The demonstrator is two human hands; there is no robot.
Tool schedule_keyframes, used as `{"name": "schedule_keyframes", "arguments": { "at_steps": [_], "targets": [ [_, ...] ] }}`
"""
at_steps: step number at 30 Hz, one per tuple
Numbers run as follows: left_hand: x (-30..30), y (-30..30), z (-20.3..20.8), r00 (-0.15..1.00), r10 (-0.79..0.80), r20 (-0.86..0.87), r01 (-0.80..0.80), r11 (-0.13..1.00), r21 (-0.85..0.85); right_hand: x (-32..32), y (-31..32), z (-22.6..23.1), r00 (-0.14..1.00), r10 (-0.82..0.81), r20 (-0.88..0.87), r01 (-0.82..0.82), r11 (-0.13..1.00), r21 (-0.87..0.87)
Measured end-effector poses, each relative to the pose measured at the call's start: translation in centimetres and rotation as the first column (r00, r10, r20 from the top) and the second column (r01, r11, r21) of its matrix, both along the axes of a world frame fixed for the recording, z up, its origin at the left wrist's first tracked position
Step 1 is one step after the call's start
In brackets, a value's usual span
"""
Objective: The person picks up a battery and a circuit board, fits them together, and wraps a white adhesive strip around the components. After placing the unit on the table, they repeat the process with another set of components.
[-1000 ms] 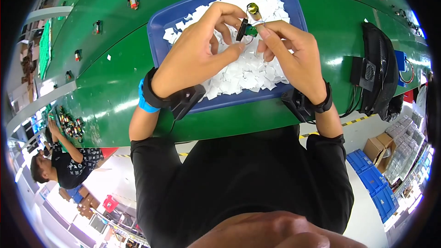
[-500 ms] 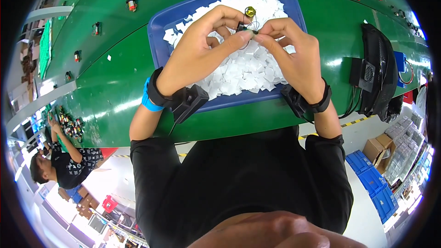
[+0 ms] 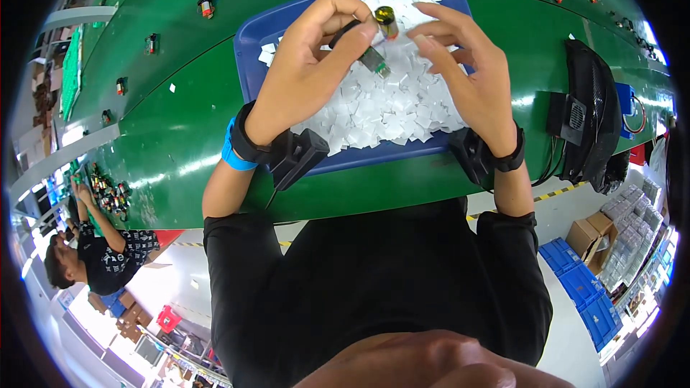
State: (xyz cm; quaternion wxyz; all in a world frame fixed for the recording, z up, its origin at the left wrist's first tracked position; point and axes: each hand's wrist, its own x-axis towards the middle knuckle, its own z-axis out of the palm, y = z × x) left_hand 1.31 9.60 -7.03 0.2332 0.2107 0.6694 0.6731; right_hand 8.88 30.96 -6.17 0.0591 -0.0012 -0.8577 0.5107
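Observation:
My left hand [image 3: 313, 68] pinches a small dark circuit board [image 3: 372, 61] with a green end between thumb and forefinger. Beside it is a cylindrical cell [image 3: 387, 23] with a yellow-topped end, seemingly joined to the board; the wires are too blurred to trace. My right hand [image 3: 471, 65] is just right of the cell, fingers apart and holding nothing. Both hands are above a blue tray [image 3: 248, 72] filled with small white square pieces [image 3: 388, 118]. A black device is strapped to each wrist, and a blue band circles the left one.
Several cell-and-board assemblies, such as one [image 3: 207, 6], lie along the green table [image 3: 187, 122]. At right sits a black vented box [image 3: 575, 116] against a black bag [image 3: 596, 100]. A co-worker [image 3: 108, 262] handles a pile of assemblies [image 3: 108, 194] at far left.
My right hand has let go of the assembly and moved right, its fingers spreading. The board has tilted in my left hand, so its green end points down and right.

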Motion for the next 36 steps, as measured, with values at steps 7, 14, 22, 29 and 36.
{"name": "schedule_keyframes", "arguments": {
  "at_steps": [7,14,22,29,36],
  "targets": [
    [0.4,0.1,0.3,0.986,-0.154,0.061,0.153,0.988,0.019,0.4,-0.8,-0.1,0.988,0.155,0.009,-0.148,0.956,-0.252],
    [0.5,0.1,-0.4,0.976,-0.161,-0.149,0.138,0.979,-0.148,0.3,-0.5,-0.3,0.975,0.196,-0.11,-0.199,0.98,-0.025],
    [-0.4,-0.6,1.2,0.954,-0.241,-0.177,0.18,0.936,-0.304,0.2,0.1,0.1,0.942,0.221,-0.251,-0.138,0.94,0.312],
    [0.4,-0.3,1.5,0.96,-0.131,-0.249,0.053,0.953,-0.298,0.4,0.2,0.7,0.931,0.239,-0.277,-0.209,0.969,0.134],
    [0.1,-0.8,2.1,0.981,-0.191,-0.044,0.189,0.981,-0.034,0.0,0.2,0.7,0.838,0.279,-0.47,-0.19,0.955,0.228]
  ]
}}
